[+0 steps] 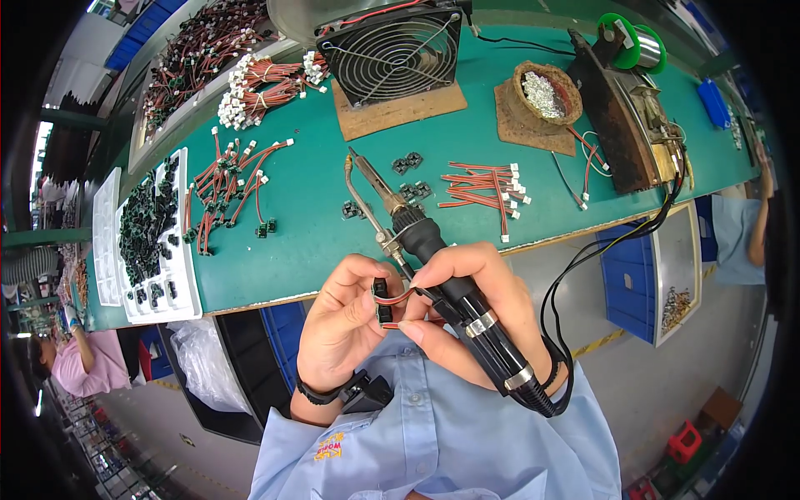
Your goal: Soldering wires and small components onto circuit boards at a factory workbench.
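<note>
My left hand [340,321] is closed, pinching small black components [382,302] with green board edges between thumb and fingers. Short red and black wires [393,298] run from these parts toward my right hand [492,292]. That hand is wrapped round a black soldering iron [467,304] with a metal feed tube alongside; its thumb and a fingertip also meet at the wires. The iron's tip points up and left over the green bench, away from the held parts. Several loose black components [412,192] lie near the tip.
Bundled wires [479,187] lie right of the iron, with wired pieces [229,187] to the left. A white tray [187,287] holds black parts. Behind stand a fan [392,58], a bowl [571,96] and a solder spool [646,48]. Black cables [575,258] hang at the right.
</note>
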The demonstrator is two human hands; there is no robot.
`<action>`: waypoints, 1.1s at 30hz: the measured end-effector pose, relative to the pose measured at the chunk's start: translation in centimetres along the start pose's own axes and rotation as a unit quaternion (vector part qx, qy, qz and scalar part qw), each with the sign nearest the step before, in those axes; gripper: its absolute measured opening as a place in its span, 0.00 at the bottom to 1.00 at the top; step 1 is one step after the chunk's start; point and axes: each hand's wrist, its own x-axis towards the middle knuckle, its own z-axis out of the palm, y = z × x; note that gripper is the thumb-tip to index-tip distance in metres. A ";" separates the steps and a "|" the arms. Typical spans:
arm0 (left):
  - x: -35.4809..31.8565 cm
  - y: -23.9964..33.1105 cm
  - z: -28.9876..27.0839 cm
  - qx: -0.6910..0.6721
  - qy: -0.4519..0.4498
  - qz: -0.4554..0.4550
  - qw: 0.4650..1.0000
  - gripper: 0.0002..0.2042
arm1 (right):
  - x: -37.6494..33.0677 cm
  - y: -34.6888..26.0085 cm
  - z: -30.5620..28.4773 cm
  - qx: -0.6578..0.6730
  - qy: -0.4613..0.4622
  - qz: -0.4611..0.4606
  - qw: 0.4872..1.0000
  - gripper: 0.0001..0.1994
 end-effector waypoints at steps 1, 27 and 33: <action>0.0 0.0 0.1 0.000 0.003 0.001 1.000 0.12 | 0.0 0.0 0.0 0.001 0.000 -0.002 1.000 0.20; 0.0 -0.2 0.1 0.012 0.004 0.045 0.999 0.11 | -0.1 0.2 0.0 -0.001 0.003 -0.011 1.000 0.22; -0.2 0.0 0.3 0.028 0.005 0.047 0.999 0.10 | -0.1 0.2 -0.1 -0.004 -0.004 -0.015 1.000 0.22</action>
